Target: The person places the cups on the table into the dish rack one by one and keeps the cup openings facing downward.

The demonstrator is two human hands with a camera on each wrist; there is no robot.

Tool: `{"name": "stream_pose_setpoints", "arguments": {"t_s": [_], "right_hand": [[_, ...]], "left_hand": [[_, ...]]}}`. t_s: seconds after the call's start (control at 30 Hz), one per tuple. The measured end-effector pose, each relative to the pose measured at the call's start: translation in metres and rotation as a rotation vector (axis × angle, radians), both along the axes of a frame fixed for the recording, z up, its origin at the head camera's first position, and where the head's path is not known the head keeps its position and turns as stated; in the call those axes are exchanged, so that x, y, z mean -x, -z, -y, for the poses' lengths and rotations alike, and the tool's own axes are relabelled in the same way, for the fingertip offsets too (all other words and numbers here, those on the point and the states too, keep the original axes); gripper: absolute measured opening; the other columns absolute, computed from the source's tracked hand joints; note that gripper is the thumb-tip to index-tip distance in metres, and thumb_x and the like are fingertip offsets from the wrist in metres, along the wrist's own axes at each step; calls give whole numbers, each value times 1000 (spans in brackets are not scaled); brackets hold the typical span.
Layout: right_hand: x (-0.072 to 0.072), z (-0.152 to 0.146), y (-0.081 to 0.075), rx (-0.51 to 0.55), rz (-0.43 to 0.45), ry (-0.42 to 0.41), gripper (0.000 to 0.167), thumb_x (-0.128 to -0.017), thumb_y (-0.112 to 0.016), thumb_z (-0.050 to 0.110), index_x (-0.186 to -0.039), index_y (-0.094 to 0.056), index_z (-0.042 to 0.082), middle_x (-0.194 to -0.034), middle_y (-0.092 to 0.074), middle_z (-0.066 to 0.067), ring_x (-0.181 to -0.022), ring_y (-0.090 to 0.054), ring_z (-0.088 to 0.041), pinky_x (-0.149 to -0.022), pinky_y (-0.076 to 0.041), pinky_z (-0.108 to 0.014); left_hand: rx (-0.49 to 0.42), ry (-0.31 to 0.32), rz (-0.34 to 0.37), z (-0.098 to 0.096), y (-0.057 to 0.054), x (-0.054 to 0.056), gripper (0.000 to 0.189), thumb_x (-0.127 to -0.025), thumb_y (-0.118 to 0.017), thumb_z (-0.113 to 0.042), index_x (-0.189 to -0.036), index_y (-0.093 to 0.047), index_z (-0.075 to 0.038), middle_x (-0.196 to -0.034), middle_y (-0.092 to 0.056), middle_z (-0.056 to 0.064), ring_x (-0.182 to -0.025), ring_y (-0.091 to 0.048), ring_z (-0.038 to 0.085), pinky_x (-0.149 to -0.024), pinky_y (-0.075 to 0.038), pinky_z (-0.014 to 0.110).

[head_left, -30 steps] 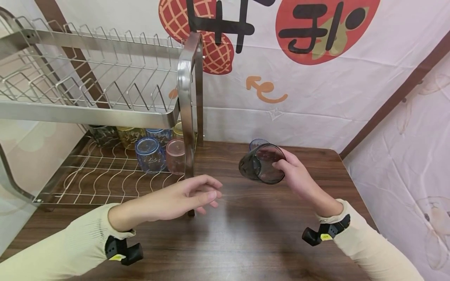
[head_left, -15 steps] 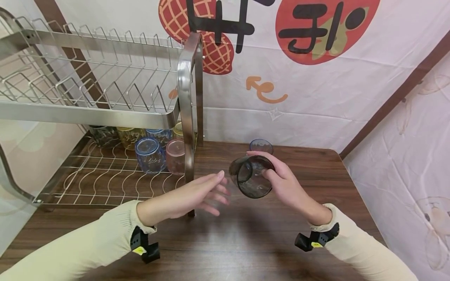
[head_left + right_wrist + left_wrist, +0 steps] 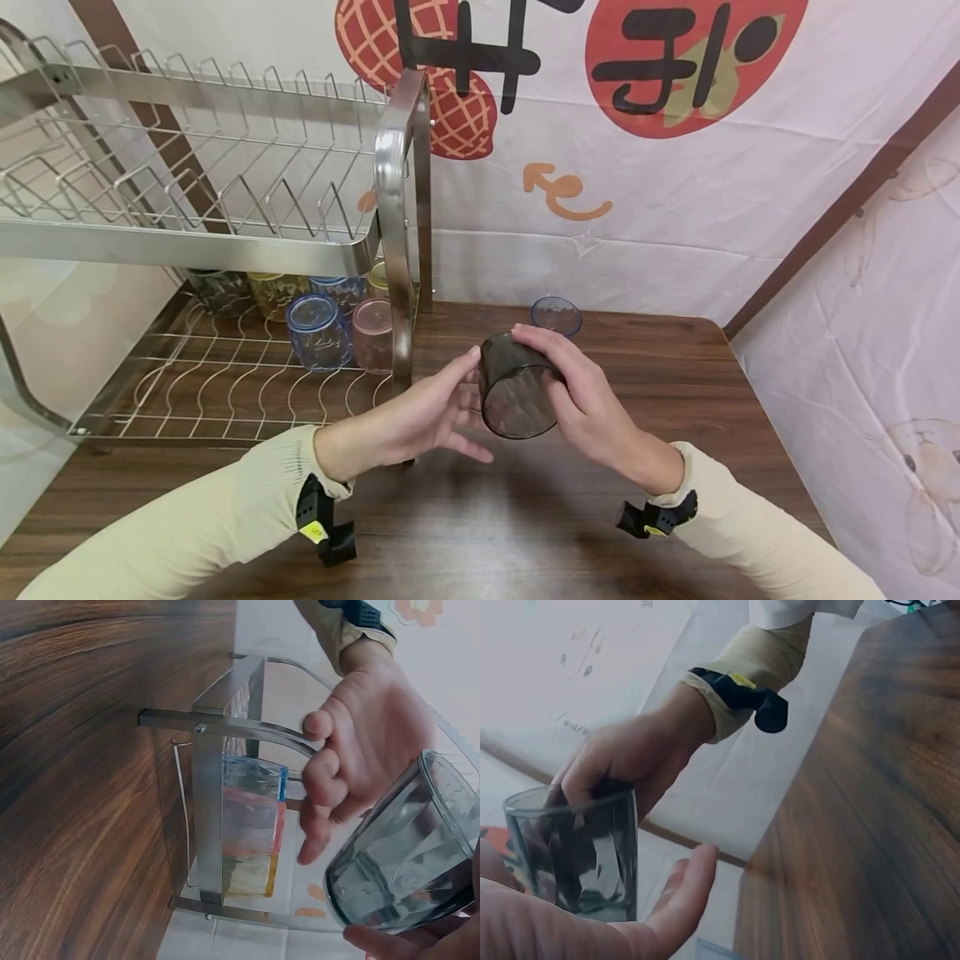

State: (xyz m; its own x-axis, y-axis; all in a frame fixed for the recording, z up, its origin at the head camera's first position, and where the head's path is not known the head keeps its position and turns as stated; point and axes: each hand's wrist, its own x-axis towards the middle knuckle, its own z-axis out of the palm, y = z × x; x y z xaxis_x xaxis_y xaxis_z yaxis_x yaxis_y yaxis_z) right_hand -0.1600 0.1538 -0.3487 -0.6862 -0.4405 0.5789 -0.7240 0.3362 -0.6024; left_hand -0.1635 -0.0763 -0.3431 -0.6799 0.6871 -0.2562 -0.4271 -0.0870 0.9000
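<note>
A dark grey clear drinking glass (image 3: 517, 404) is held above the table by my right hand (image 3: 596, 404), thumb and fingers around its right side. It is tilted, its mouth turned down toward me in the head view. My left hand (image 3: 423, 417) is at the glass's left side, fingers spread and fairly straight, thumb tip right at the glass wall. In the right wrist view the left palm (image 3: 382, 742) faces the glass (image 3: 397, 862). The left wrist view has the glass (image 3: 592, 862) between both hands. Behind it, a blue-rimmed glass (image 3: 557, 315) stands near the back edge.
A two-tier metal dish rack (image 3: 390, 167) stands at the left, its upper tier made of wire plate slots. Several upturned coloured glasses, including a blue one (image 3: 318, 333) and a pink one (image 3: 373, 333), sit on its lower tier. A printed cloth (image 3: 660, 225) hangs behind the wooden table (image 3: 645, 350).
My right hand has brought the grey glass left and toward me, turning its mouth further down. My left hand has moved right to the glass, its fingers spreading. The blue-rimmed glass is now uncovered.
</note>
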Motion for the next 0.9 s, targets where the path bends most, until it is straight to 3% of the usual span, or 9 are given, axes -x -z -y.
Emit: {"name": "stream_pose_setpoints", "arguments": {"t_s": [0.13, 0.43, 0.67, 0.9], "right_hand": [[-1, 4, 4, -25, -64, -6, 60, -88, -38, -16, -143, -53, 1, -147, -52, -14, -139, -46, -29, -118, -34, -36], [-4, 7, 8, -96, -158, -9, 66, -84, -40, -14, -148, -45, -2, -155, -41, -18, -146, -35, -35, -122, -26, -41], [-7, 9, 11, -121, -113, -7, 79, -78, -44, -12, -156, -32, -2, -162, -32, -16, -151, -27, -32, -124, -21, -37], [-7, 8, 13, -155, -95, -16, 82, -79, -53, -4, -157, -30, 0, -164, -28, -15, -152, -25, -31, -123, -22, -35]], "left_hand": [[-48, 29, -4, -3, 2, 1, 72, -108, -27, -58, -154, -32, -3, -139, -53, 29, -116, -64, 34, -94, -54, 56], [-118, 19, -50, -7, 0, 3, 64, -110, -31, -49, -157, -28, -5, -145, -51, 18, -123, -60, 23, -101, -52, 43], [-44, -40, -64, -8, -1, 3, 61, -108, -44, -39, -154, -22, -4, -143, -50, 19, -122, -57, 20, -102, -49, 37], [-43, -37, -93, -6, 4, 4, 84, -97, -68, -45, -155, -21, -7, -143, -50, 22, -121, -59, 22, -101, -51, 37]]}}
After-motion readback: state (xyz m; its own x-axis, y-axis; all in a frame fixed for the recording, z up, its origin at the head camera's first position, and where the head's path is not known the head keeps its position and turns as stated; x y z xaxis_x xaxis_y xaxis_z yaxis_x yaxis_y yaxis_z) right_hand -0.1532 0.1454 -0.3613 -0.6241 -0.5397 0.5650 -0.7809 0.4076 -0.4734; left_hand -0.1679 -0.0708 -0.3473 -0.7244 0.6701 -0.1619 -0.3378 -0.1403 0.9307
